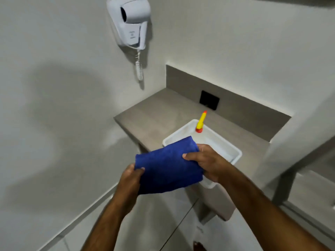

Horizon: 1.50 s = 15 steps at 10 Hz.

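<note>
- Above the near corner of the white rectangular plastic tub (226,147), I hold the folded blue terry cloth (168,167) in the air between both hands.
- My left hand (129,180) pinches its near-left edge, thumb on top; my right hand (208,163) grips the right edge, thumb on top.
- Risk, as I judge it: a slack pinch lets the fold drop open, or the cloth swings into the yellow spout with the red tip (200,123) standing in the tub and tips it.
- Writing: a faint mark on the white wall-mounted hair dryer (131,22) is too blurred to read.
</note>
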Each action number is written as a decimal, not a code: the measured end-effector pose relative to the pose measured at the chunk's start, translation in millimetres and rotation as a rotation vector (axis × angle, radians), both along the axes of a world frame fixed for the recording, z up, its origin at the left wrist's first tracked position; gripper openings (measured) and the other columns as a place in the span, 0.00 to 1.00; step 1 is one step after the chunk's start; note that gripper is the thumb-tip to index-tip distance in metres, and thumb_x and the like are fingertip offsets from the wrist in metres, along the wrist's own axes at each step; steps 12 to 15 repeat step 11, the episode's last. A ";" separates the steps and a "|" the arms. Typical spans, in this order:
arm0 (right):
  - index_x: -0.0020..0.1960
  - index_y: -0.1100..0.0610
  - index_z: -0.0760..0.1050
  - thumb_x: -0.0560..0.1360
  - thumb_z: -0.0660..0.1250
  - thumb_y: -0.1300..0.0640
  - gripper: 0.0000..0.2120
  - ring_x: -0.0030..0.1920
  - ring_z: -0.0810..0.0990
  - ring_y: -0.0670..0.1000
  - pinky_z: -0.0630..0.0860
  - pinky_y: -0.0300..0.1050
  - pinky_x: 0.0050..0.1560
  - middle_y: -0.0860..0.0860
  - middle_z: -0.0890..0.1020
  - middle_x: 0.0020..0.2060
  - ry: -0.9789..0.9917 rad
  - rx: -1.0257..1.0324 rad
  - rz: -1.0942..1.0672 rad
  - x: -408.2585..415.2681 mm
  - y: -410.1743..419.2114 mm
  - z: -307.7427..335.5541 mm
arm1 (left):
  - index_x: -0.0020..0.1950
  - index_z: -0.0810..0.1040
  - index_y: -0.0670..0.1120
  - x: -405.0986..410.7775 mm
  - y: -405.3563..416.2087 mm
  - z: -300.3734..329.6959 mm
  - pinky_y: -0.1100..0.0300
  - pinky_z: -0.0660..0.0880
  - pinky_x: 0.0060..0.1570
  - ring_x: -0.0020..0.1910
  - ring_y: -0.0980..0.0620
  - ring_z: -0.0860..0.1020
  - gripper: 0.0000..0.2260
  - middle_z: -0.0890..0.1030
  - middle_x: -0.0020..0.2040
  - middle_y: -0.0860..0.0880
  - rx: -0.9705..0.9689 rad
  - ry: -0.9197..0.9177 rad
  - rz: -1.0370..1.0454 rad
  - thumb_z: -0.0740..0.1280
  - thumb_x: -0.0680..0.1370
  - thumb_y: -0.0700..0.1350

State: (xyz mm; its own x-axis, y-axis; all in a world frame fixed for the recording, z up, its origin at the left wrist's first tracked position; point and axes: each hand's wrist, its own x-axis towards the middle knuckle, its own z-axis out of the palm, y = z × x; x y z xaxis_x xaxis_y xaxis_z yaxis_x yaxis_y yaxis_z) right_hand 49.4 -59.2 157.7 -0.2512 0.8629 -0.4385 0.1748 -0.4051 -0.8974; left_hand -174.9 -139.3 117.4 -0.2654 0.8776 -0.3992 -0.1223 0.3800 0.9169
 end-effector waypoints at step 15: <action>0.62 0.62 0.74 0.75 0.68 0.60 0.16 0.58 0.81 0.62 0.76 0.57 0.59 0.61 0.82 0.57 -1.041 0.491 0.053 115.9 131.0 -141.2 | 0.57 0.81 0.46 193.7 136.4 -73.8 0.54 0.79 0.51 0.49 0.48 0.82 0.11 0.83 0.52 0.47 -0.333 1.040 -0.529 0.67 0.77 0.48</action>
